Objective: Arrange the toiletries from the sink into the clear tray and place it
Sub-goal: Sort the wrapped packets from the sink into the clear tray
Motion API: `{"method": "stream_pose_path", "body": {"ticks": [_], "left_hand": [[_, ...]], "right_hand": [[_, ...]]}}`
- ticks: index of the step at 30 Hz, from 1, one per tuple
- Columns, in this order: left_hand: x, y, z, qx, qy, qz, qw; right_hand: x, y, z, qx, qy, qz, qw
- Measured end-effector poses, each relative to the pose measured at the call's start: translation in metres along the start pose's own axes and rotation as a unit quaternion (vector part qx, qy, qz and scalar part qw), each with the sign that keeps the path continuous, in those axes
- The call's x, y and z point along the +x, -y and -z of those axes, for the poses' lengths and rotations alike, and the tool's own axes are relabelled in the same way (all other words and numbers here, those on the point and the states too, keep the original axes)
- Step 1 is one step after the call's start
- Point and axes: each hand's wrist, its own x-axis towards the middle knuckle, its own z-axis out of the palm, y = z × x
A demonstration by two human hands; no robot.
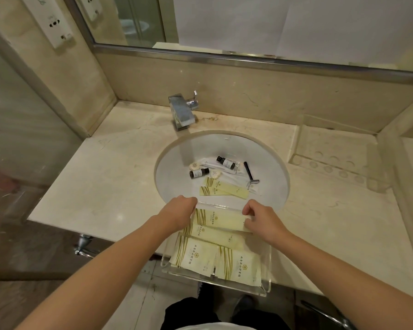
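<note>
Sink and tray layout
Bottles (199, 173), razor (250, 172), sachets (224, 189) in sink (174, 163); tray (267, 265) in front, holding packets (196, 252); faucet (182, 110) behind.

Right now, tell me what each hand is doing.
Left hand: fingers curled on the left end of a yellow packet in the clear tray.
Right hand: pinching the packet's right end.

Bare arms, no sleeves in view

Left hand (180, 209) and right hand (264, 219) carry no rings, watch or gloves; dark trousers and a white hem show below.
</note>
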Motion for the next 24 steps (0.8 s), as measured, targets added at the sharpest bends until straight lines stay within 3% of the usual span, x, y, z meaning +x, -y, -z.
{"method": "stream_pose_path", "body": {"ticks": [10, 18, 24], "left_hand": [[-0.003, -0.001, 0.004, 0.117, -0.032, 0.004, 0.993], [0.004, 0.021, 0.002, 0.037, -0.019, 0.051, 0.998], [0.013, 0.027, 0.006, -0.003, -0.017, 0.064, 0.998]], "right_hand": [[-0.006, 0.014, -0.027, -0.153, -0.087, 0.023, 0.984], [-0.006, 0.010, -0.029, -0.164, -0.156, -0.023, 0.974], [-0.005, 0.004, -0.024, -0.188, -0.152, -0.034, 0.970]]}}
